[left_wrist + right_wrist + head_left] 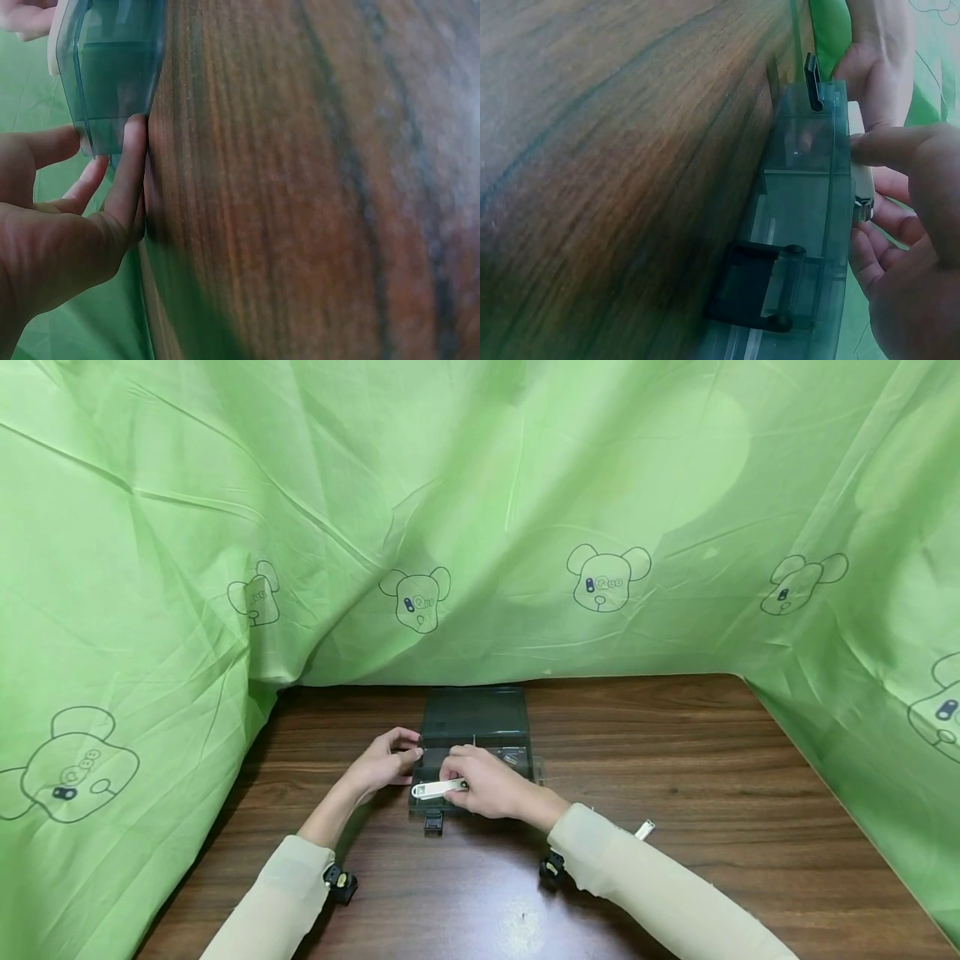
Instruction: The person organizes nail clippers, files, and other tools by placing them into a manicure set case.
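Observation:
A translucent dark green compartment box (417,811) lies on the table, its lid (476,710) folded back behind it. My left hand (386,762) holds the box's left end. In the left wrist view, the thumb of that hand (67,232) meets the rim while fingers lie along the end wall (105,135). Over the front compartments, my right hand (487,781) pinches a white nail clipper (431,789) between thumb and fingers. The clipper's metal end (864,210) shows in the right wrist view, close over the box's rim.
Small clear items (512,758) sit in a right rear compartment. Black latches (433,823) stick out from the box's front. A small white object with a metal tip (645,829) lies on the wooden table (675,752) beyond the right sleeve. Green cloth (480,610) hangs behind and at both sides.

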{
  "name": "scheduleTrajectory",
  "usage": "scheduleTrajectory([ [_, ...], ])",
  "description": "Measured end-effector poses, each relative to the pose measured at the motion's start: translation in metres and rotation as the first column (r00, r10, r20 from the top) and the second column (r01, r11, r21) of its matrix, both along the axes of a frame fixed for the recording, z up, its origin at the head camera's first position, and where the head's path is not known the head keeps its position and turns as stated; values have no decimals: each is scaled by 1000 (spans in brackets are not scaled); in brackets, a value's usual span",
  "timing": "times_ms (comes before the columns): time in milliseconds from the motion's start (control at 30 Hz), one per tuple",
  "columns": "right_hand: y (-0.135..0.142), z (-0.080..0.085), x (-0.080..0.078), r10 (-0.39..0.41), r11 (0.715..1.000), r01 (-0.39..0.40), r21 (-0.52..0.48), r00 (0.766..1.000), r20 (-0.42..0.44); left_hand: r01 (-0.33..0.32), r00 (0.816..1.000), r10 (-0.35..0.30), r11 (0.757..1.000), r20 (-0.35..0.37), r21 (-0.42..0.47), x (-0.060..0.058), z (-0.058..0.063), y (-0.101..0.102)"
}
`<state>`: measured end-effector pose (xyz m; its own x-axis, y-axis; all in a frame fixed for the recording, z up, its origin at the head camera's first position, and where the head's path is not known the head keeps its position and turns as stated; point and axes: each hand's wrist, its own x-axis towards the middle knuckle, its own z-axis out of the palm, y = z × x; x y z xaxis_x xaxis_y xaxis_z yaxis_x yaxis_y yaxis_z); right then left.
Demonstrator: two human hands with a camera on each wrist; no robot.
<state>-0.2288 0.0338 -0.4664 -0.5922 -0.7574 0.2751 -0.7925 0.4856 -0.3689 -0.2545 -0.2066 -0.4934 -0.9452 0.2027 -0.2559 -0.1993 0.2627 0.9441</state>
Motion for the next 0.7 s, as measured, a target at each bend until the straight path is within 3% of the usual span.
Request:
scheduleTrajectory([
  [233,0,-2,-1,-6,1000,6,-17,1000,19,-3,1000,3,1000,-5,1,1,0,0],
  [433,6,1,-1,-10,998,16,-60,996,85,5,1000,-5,1000,-12,9,0,-3,-1],
  [700,51,16,6,12,999,-10,-48,999,43,-5,1000,5,1000,-7,24,-1,-2,-1],
])
